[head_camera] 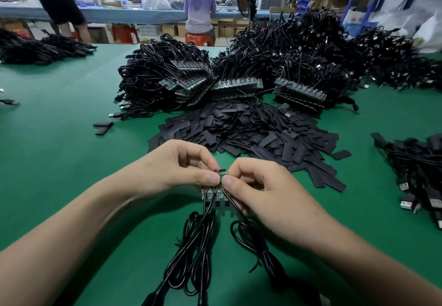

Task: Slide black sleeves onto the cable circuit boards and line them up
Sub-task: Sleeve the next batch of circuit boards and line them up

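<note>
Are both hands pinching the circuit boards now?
Yes, the left hand and the right hand each pinch the circuit boards held between them.

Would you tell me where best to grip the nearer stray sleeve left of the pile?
Probably pinch the sleeve across its long edges near its left end, from above: it lies flat on the table, its right end crowded by the other sleeve.

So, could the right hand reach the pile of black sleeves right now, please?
Probably yes: the pile of black sleeves lies just beyond the right hand, nothing between them. It is pinching the circuit boards, though, so it would have to let go first.
</note>
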Demonstrator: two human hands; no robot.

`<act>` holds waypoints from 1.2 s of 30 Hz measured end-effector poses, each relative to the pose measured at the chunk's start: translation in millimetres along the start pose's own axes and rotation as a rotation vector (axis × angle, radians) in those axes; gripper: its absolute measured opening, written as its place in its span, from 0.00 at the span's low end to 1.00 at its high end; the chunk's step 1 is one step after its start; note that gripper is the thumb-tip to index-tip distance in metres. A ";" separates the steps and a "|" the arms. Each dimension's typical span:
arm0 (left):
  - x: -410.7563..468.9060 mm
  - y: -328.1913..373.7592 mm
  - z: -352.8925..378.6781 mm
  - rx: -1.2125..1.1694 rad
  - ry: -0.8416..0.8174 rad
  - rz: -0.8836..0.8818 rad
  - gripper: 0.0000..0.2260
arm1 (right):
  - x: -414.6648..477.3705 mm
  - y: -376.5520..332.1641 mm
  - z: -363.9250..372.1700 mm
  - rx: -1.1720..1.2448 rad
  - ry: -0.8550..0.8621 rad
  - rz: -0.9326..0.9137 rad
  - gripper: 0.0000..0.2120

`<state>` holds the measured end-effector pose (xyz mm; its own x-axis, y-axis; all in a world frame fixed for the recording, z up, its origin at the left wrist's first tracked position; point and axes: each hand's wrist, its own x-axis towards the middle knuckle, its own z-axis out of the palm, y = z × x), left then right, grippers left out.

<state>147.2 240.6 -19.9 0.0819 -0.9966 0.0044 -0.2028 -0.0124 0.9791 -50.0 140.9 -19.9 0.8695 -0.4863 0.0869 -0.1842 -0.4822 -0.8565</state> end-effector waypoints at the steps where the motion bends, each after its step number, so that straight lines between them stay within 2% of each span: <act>1: 0.7 -0.3 1.4 0.004 0.001 -0.008 0.04 | -0.5 1.9 1.3 0.030 0.005 0.011 0.11; 7: 2.3 -2.6 2.9 -0.001 0.036 -0.036 0.03 | -2.9 11.0 8.3 0.149 0.052 0.000 0.13; 11: 3.6 -4.4 8.2 0.009 0.036 0.002 0.01 | -3.6 12.2 10.3 0.147 0.076 -0.067 0.21; 14: 3.4 -5.8 7.8 -0.015 -0.006 0.018 0.04 | -3.4 14.5 9.5 0.195 0.069 -0.094 0.19; 17: 3.1 -5.9 9.5 -0.028 -0.038 0.056 0.04 | -2.7 19.3 8.5 0.233 0.051 -0.094 0.18; 20: 2.4 -6.0 10.1 -0.025 -0.042 0.077 0.15 | -2.5 20.3 8.5 0.306 0.010 -0.086 0.18; 22: 2.8 -6.7 10.1 -0.034 -0.036 0.086 0.18 | -2.7 20.8 9.3 0.381 -0.015 -0.087 0.18; 25: 3.0 -6.6 9.8 -0.044 -0.046 0.111 0.18 | -2.8 18.4 10.0 0.520 -0.055 -0.079 0.14; 29: -0.2 -0.1 -3.0 -0.042 -0.074 0.095 0.13 | -2.0 16.7 5.0 0.635 -0.093 -0.036 0.15; 32: -4.7 1.4 -20.0 0.104 -0.155 0.006 0.04 | 0.2 18.9 -4.8 0.550 0.023 -0.001 0.17; 34: -6.8 1.5 -25.5 0.302 -0.187 -0.056 0.05 | 2.5 22.2 -12.3 0.472 0.097 0.034 0.18; 36: -4.2 1.9 -26.5 0.545 -0.084 -0.046 0.09 | 4.2 26.0 -17.6 0.489 0.136 0.079 0.17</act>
<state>172.3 247.0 -12.7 0.0288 -0.9969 -0.0739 -0.6784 -0.0738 0.7310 -59.2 113.4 -32.9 0.7879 -0.6138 0.0495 0.0172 -0.0583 -0.9981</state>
